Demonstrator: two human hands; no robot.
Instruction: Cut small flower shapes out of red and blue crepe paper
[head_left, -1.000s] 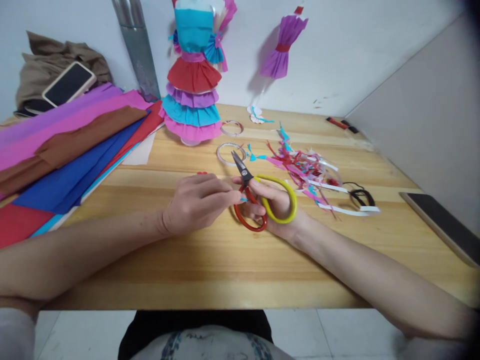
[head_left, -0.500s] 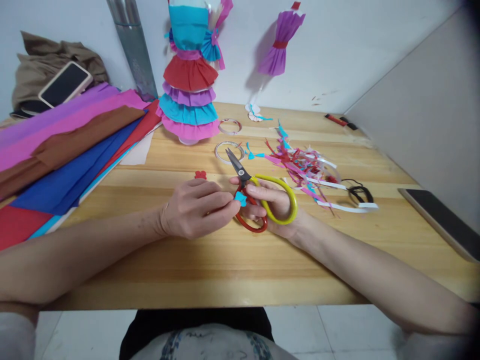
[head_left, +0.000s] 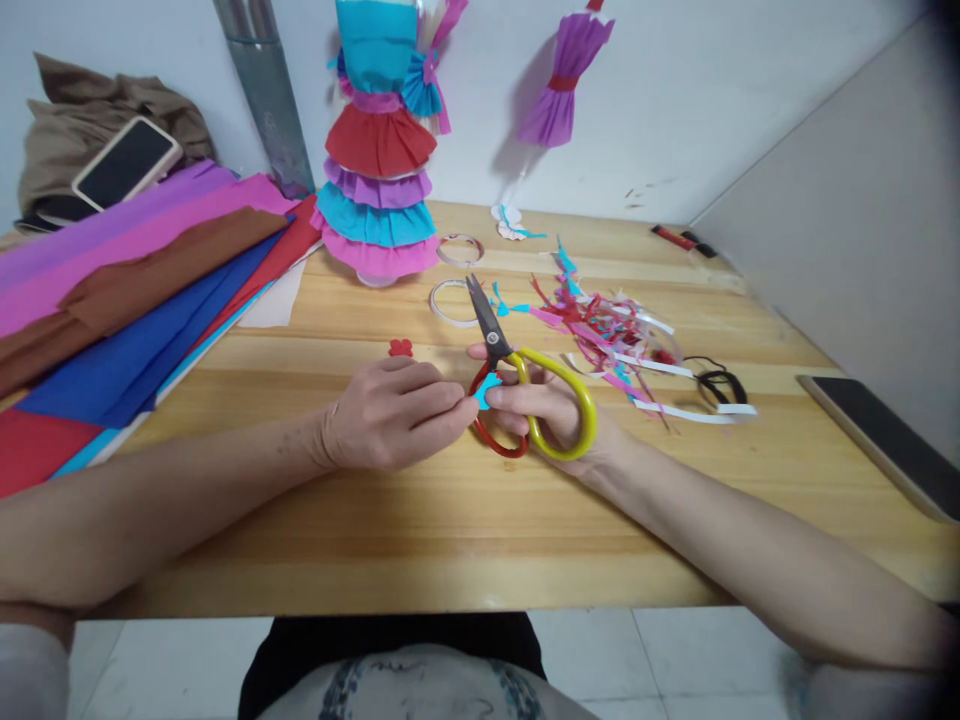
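My left hand [head_left: 397, 415] pinches a small light-blue paper piece [head_left: 487, 391] at its fingertips. My right hand [head_left: 544, 405] holds scissors [head_left: 493, 338] with one yellow and one red handle loop, and its thumb and a finger meet the blue piece too. The dark blades point up and away, close together. Just beyond my left hand a small red paper flower [head_left: 401, 347] lies on the wooden table [head_left: 360, 550].
Coloured paper sheets [head_left: 172, 320] lie at the left, with a phone [head_left: 127, 163] and bottle [head_left: 270, 110] behind. A layered paper dress [head_left: 381, 215] stands at the back. Paper scraps [head_left: 607, 325] spread right of centre; a dark phone [head_left: 885, 435] lies far right.
My right thumb has moved onto the blue piece, which now spans between both hands' fingertips. The scissors have tilted and shifted slightly right. My left hand has barely moved.
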